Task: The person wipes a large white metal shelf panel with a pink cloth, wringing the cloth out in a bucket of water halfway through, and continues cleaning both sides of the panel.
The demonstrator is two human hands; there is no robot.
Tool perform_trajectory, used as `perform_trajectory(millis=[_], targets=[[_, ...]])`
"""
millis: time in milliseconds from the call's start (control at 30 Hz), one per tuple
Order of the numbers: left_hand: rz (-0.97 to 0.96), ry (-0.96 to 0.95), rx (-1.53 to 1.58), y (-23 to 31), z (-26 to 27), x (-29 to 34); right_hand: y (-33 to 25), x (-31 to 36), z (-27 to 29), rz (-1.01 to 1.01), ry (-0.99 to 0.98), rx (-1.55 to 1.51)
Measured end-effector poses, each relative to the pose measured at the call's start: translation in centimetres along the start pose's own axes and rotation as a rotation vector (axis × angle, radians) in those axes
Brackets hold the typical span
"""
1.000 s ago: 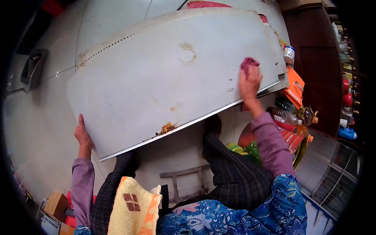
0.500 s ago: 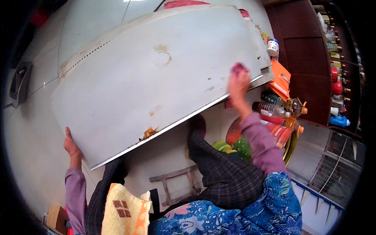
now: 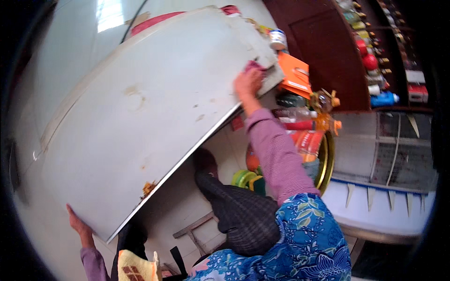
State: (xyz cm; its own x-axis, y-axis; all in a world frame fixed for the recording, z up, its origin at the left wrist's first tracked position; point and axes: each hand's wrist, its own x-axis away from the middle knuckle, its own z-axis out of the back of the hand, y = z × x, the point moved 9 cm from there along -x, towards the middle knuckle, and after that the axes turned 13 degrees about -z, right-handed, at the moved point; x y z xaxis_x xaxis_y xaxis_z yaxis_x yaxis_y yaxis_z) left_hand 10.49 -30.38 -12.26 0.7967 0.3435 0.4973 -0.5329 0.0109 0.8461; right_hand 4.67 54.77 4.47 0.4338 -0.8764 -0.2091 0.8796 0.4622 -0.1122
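A large white panel with brown stains lies slantwise before me. Near its front edge is a rusty orange-brown patch. My left hand grips the panel's near left corner, its remaining fingers partly hidden by the edge. Toward the far right end, my right hand presses a crumpled dark red cloth onto the panel's surface. The hand is closed over the cloth and slightly blurred.
Beyond the panel's right end are a white jar, an orange bag and several bottles. A dark red cabinet stands behind them. A wooden stool frame and a green container are by my legs.
The whole view has turned, so the panel and cabinet sit farther left in the picture. My right hand with the cloth has shifted slightly toward the panel's right end; my left hand keeps its corner.
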Motion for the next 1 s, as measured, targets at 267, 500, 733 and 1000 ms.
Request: perform_trajectory(millis=[267, 500, 733, 1000], targets=[[-0.012, 0.061, 0.050, 0.2, -0.3, 0.1, 0.0, 3.6, 2.9, 0.139, 0.025, -0.111], [0.000, 0.094, 0.082, 2.4, -1.9, 1.5, -3.2, -5.1, 0.3, -0.091, 0.114, -0.113], [-0.010, 0.160, 0.011, 3.0, -1.2, 2.3, -22.3, 9.3, 0.4, 1.005, -0.186, -0.596], [-0.015, 0.304, -0.097, 2.0, 0.0, 1.9, -13.9, -7.8, -1.8, 0.236, 0.081, -0.341]])
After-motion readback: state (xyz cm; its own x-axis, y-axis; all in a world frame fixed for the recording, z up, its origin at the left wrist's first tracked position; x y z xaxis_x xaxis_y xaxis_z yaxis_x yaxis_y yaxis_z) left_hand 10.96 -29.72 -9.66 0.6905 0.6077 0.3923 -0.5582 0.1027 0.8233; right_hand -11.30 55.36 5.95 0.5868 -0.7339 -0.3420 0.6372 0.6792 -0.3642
